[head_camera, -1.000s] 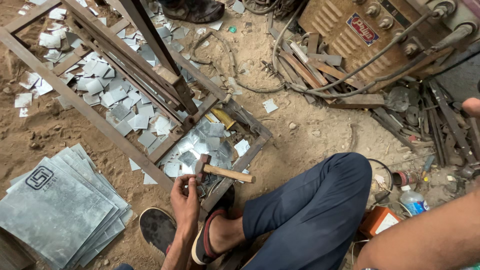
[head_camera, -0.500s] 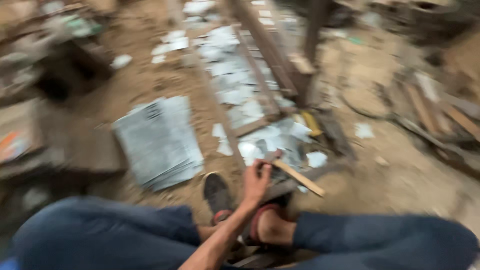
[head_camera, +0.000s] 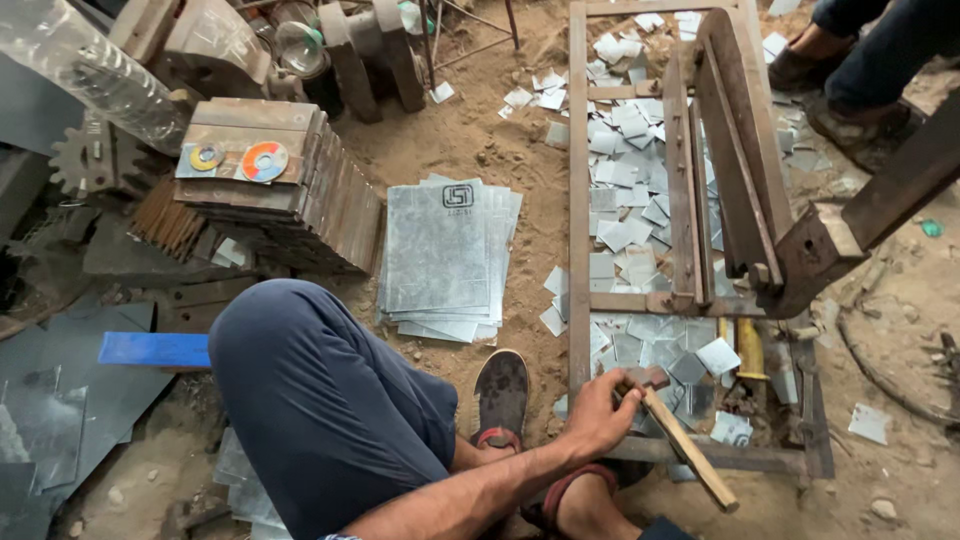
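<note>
Between my feet and the rusty steel shear frame, my one visible hand, which I cannot assign as left or right, is clenched on a wooden-handled hammer near its head, the handle pointing back toward me. Many small cut sheet-metal pieces already lie scattered inside the frame on the sand. A stack of uncut grey metal sheets remains just beside the frame, so I judge the cutting partly done. My other hand is out of view.
</note>
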